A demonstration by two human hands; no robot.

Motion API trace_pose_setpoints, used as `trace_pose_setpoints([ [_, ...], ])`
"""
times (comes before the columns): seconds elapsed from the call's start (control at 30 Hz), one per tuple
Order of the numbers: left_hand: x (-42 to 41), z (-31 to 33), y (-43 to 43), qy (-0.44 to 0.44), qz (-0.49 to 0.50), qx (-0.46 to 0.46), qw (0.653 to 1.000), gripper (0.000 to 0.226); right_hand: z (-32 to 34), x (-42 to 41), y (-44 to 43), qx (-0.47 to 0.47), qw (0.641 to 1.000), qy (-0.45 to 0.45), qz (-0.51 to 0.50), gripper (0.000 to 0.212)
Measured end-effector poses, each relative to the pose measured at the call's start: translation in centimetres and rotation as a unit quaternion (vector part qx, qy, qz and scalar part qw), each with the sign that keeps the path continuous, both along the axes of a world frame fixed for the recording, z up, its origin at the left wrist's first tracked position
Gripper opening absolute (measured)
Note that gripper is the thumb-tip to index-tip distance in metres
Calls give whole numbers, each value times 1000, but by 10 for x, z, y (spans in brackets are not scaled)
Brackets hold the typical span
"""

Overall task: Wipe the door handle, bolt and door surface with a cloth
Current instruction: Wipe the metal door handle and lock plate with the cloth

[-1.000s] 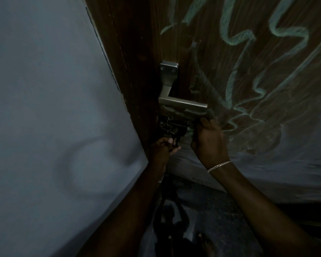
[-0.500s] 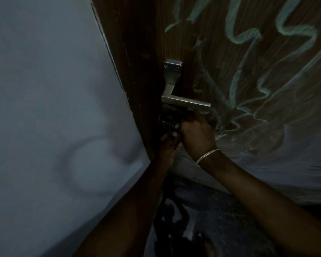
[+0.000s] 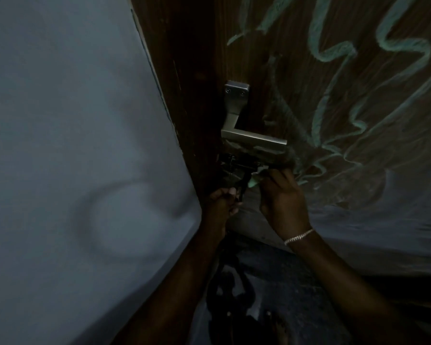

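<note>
So the wall takes up everything left of the handle, pale and plain. The door is dark wood behind and to the right of the handle, with greenish chalk scribbles all over it, so the surface clearly hasn't had its turn yet.

The handle is a brushed metal lever sticking out to the right from its plate. Just below it sits the bolt, dark and hard to read in this light.

Right hand is below the handle and a bit right, fingers bunched around a pale cloth, pushing it in at the bolt's right end. Makes sense, the cloth has to get into that fiddly hardware. There's a bracelet on that wrist.

Left hand is below the handle on the wall side, fingers curled shut on the dangling piece under the bolt, I'd guess to keep it steady or out of the way while the other hand wipes. Exactly what that piece is, can't tell, too dark.
</note>
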State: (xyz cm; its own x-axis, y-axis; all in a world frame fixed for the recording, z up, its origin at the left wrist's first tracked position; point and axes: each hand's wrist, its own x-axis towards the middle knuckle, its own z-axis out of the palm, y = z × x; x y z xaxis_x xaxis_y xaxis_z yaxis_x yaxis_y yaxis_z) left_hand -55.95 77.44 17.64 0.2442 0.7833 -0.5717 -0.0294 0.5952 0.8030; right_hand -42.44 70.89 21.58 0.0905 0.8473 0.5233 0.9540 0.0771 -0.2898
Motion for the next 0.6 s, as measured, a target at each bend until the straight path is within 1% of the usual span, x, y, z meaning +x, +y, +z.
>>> trace_pose_setpoints([
  [0.1,-3,7,-3,-17,18,-21,999,15,-4,-11,0,-44,998,32,-15,26],
  [0.17,-5,10,-3,-44,27,-48,998,12,3,-23,14,-99,995,30,-7,28],
  [0.23,-8,11,-1,-68,38,-73,994,14,5,-35,18,-142,990,20,12,21],
  [0.33,-11,11,2,-96,49,-103,989,16,3,-36,5,-199,978,40,42,31],
  [0.37,-12,11,3,-106,49,-109,987,16,5,-33,2,-199,978,51,43,31],
  [0.5,-16,7,3,-140,40,-115,983,17,17,-36,18,-140,987,73,-3,25],
  [0.6,-20,5,2,-165,41,-119,978,28,9,-43,13,-182,981,45,41,24],
])
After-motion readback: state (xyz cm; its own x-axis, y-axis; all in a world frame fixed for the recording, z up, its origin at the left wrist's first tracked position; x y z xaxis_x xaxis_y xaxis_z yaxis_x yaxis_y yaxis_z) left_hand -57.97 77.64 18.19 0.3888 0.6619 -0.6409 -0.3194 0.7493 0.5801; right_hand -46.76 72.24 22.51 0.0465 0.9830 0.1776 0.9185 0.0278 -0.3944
